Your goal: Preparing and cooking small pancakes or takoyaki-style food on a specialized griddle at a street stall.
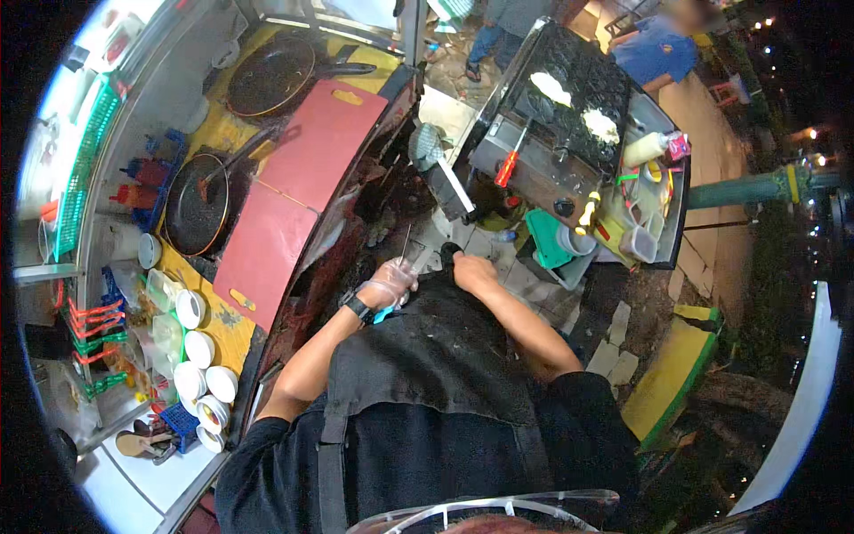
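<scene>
My left hand (389, 284), in a clear plastic glove with a watch at the wrist, is closed around a thin metal-bladed tool with a light blue handle (384, 314). My bare right hand (472, 272) grips a bunched piece of black cloth (451, 255), which seems to be part of my dark apron (427, 354). Both hands are low in front of my body, a little apart. Ahead to the right, two white food portions (551, 89) lie on a black griddle (579, 67). A scraper with a red handle (507, 169) rests at the griddle's near side.
Left stands a counter with two frying pans (197, 203), red cutting boards (280, 220) and several white bowls (200, 348). Right of the griddle, a side tray (679, 227) holds a squeeze bottle (644, 149) and containers. Two people stand beyond the griddle; a yellow-green block (670, 374) is at right.
</scene>
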`<state>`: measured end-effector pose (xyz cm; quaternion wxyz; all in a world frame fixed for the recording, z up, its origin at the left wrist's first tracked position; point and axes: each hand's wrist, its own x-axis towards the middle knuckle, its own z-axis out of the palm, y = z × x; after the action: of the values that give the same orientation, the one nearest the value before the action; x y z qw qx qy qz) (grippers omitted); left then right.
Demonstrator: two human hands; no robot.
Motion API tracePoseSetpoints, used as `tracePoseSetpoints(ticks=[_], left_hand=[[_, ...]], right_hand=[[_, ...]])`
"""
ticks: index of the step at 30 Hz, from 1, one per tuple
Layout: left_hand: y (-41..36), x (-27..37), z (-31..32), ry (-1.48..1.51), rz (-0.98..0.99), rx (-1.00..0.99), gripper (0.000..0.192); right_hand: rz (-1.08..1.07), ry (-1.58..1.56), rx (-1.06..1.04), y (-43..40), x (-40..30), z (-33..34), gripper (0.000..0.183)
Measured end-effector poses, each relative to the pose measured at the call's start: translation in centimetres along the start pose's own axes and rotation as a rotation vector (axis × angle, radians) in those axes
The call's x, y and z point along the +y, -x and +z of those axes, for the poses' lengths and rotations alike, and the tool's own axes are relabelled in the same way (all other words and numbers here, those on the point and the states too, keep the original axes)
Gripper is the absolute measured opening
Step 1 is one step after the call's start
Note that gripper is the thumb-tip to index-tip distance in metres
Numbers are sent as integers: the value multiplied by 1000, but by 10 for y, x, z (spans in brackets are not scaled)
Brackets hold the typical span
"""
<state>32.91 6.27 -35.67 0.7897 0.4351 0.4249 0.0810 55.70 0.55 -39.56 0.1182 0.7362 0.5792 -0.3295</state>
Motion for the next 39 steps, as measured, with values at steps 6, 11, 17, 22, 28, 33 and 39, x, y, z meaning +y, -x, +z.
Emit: tracePoseSetpoints(ticks=[6,11,17,22,28,33,39], left_hand=[[-11,-25,-5,-130,66,18,18],[1,-2,-11,-28,-4,94,20],[-16,-35,-14,-428,301,49,16],[15,11,-7,-51,88,90,18],[34,39,10,-178,260,243,25],[47,45,6,-203,268,234,28],[34,22,0,-163,356,175,30]], right_hand=[[-222,68,78,39,-48,-15,27],[26,-44,187,25,-6,-23,22],[-193,1,205,48,-46,-12,22],[-160,-263,336,29,-5,-40,34],[-259,-218,341,76,-71,-82,37],[-30,-195,486,78,-47,-114,37],[-11,-206,445,72,-45,-106,37]])
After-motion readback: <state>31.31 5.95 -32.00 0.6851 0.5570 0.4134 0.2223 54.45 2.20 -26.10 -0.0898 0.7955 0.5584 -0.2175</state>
